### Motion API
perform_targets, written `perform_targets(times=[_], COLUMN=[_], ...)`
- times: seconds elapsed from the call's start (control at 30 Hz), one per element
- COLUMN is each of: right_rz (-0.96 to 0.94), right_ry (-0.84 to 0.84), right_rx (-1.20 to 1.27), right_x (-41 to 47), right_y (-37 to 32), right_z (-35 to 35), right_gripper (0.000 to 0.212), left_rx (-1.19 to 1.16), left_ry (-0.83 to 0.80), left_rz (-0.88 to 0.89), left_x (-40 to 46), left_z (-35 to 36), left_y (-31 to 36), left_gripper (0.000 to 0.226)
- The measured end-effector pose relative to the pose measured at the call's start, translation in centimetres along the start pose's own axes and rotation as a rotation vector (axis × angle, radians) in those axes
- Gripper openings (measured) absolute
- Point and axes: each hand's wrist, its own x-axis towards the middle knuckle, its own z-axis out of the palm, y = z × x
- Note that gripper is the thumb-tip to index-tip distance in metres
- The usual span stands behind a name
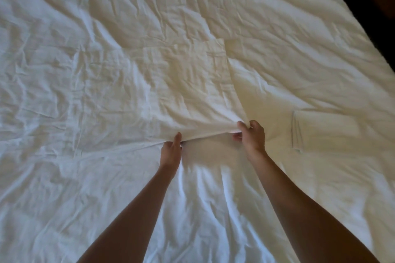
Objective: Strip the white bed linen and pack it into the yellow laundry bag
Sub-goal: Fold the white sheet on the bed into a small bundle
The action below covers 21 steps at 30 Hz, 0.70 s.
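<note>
Your right hand (252, 134) pinches the sheet's folded edge (205, 128); your left hand (172, 149) slides under it—gather toward yourself evenly.

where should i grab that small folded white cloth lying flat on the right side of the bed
Take the folded cloth by its near short edge, coming from the person's side with the right hand. The stacked layers show as ridges there, so the fingers can slide under all of them and lift it in one piece.
</note>
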Motion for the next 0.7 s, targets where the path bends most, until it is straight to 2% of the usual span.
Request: perform_targets(times=[0.07,0.13,0.2,0.27,0.3,0.37,0.43,0.5,0.57,0.63,0.7], right_rz=[0.034,0.099,0.229,0.352,0.352,0.218,0.039,-0.102,-0.124,-0.033,0.129], right_ry=[0.037,0.036,-0.038,-0.105,-0.099,-0.081,-0.087,-0.108,-0.106,-0.078,-0.062], right_rx=[0.208,0.315,0.354,0.366,0.330,0.024,-0.287,-0.387,-0.372,-0.315,-0.098], right_x=[-0.4,-1.6,-2.6,-2.8,-2.9,-3.1,-4.8,-6.8,-7.5,-6.7,-5.6], right_y=[0.3,1.1,2.3,2.7,2.4,1.7,1.7,2.4,2.4,1.1,-0.4], right_z=[-0.4,-0.2,0.0,0.0,0.2,1.1,2.3,3.1,3.4,3.5,3.9], right_gripper=[0.016,0.009,0.013,0.017,0.022,0.047,0.050,0.049,0.051,0.040,0.032], left_rx=[0.043,-0.003,-0.068,0.019,0.104,0.288,0.332,0.161,-0.161,-0.512,-0.715], left_ry=[-0.007,-0.011,-0.043,-0.069,-0.068,-0.102,-0.150,-0.167,-0.113,-0.064,-0.027], left_rz=[0.011,-0.013,-0.025,0.070,0.173,0.408,0.462,0.333,0.116,-0.093,-0.195], left_x=[-0.3,-0.6,-0.9,-1.1,-1.0,-1.0,-1.4,-2.7,-3.4,-2.3,-1.5], left_z=[0.1,0.2,0.4,0.7,1.0,1.7,2.4,2.3,1.5,0.2,-1.8], left_y=[-0.4,-0.5,-0.2,0.0,-0.3,-1.8,-3.4,-2.9,-1.6,-1.1,-0.9], left_gripper=[0.050,0.046,0.042,0.040,0.038,0.042,0.046,0.038,0.033,0.036,0.036])
